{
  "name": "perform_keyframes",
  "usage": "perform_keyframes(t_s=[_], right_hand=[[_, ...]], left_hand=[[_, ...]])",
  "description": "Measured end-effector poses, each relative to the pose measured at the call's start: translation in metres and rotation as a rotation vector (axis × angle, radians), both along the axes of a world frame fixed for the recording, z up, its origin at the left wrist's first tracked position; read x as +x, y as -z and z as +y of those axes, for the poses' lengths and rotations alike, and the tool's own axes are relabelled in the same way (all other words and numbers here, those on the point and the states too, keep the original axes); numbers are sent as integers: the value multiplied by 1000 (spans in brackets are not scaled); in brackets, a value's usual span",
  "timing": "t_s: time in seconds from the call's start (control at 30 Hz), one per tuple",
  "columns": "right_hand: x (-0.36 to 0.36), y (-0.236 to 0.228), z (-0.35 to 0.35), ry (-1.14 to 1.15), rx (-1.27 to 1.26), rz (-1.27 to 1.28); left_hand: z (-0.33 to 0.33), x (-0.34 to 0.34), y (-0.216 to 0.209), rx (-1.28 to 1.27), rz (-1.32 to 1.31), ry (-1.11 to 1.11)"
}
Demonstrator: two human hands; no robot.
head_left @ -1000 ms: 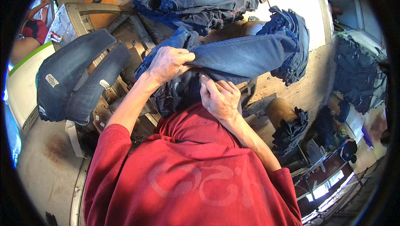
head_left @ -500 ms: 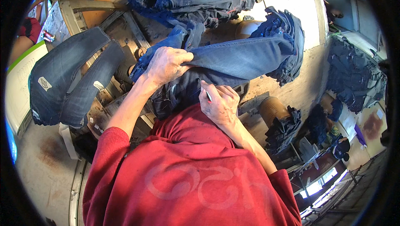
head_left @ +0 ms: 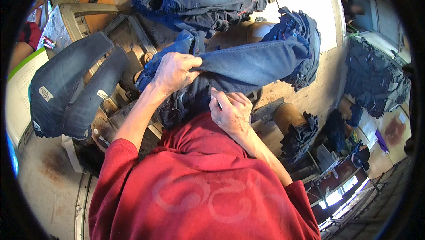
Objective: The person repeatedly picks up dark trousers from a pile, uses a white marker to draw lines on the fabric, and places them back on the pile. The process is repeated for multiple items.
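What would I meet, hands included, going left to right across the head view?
Dark jeans with pale patches, left hand, right hand, tan cylinder, dark cloth pile near the right rim.

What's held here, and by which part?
The left hand grips blue denim by its outstretched part's left end; any hold by the right hand is unclear.

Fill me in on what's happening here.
A person in a red top is working on denim. The left hand grips the edge of a blue denim leg that extends to the right. The right hand is curled beside it, seemingly around a slim object, mostly hidden. Dark jeans with pale patches lie to the left, and a denim pile sits ahead.
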State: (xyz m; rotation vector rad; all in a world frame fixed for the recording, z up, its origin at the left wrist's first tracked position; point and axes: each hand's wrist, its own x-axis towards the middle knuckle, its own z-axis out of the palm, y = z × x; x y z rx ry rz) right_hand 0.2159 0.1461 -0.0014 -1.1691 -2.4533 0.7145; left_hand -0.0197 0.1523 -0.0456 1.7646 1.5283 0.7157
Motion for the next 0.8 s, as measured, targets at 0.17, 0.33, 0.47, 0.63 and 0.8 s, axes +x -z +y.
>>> perform_keyframes(t_s=[0.17, 0.33, 0.47, 0.63, 0.8], right_hand=[[1, -1, 0, -18, -34, -73], [0, -4, 0, 20, -64, -95], [0, -5, 1, -4, 30, -35], [0, -7, 2, 4, -82, -147], [0, -9, 4, 23, -22, -82]], left_hand=[[2, 1, 1, -23, -8, -5], [2, 1, 1, -17, 1, -15], [1, 1, 2, -50, 22, -15], [1, 3, 4, -39, 41, -22], [1, 3, 5, -2, 11, -26]])
